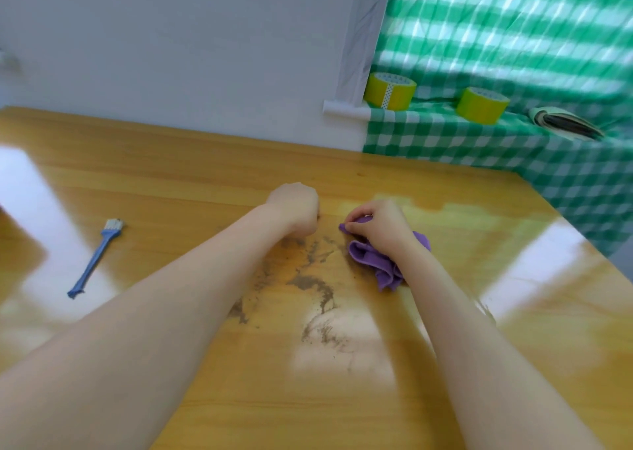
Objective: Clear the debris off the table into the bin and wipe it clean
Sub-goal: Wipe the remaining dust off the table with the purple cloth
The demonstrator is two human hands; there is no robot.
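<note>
Two hands at work past a smear of debris [310, 283], a gritty brown trail on the table [178, 175]. Left hand [295, 210] is curled into a fist, knuckles down; whether it holds anything is hidden. Right hand [378, 225] pinches a corner of the purple cloth [378, 266], the rest bunched under its wrist. Debris lies between the two forearms, starting just behind the hands. No bin in view. Likely risks: a dry bunched cloth would smear the fine grit wider instead of lifting it; a sweep toward the person could carry grit over the near edge with nothing seen there to catch it; either forearm could drag through the trail. Cloth's long axis runs from the pinched corner back under the right wrist; the debris trail runs lengthwise toward the person. A blue brush [94, 261], well out beyond the left forearm, lies untouched, bristles pointing away.
</note>
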